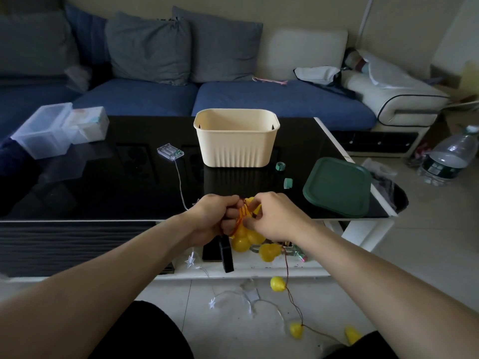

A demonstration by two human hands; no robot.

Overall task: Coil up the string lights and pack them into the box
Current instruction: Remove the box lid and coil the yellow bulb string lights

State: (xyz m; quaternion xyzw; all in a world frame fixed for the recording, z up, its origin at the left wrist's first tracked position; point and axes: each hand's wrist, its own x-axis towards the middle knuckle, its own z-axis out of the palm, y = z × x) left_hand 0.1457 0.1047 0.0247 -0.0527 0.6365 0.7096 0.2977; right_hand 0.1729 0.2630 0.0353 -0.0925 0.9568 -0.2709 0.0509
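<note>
My left hand (pixel 215 218) grips a bundle of yellow bulb string lights (pixel 246 237) with loops of brown wire wound across its fingers. My right hand (pixel 276 216) pinches the wire right beside it, over the table's front edge. The rest of this string hangs down to the floor with more yellow bulbs (pixel 277 283). The cream box (pixel 236 151) stands open on the black table behind my hands. A second string with white stars (pixel 190 261) runs from a clear battery case (pixel 170 151) on the table down to the floor.
A green lid (pixel 338 186) lies at the table's right front. Two small green pieces (pixel 287 183) sit near the box. Clear plastic containers (pixel 44 130) stand at the back left. A black object (pixel 226 255) lies on the lower shelf. A water bottle (pixel 451 156) lies on the floor at right.
</note>
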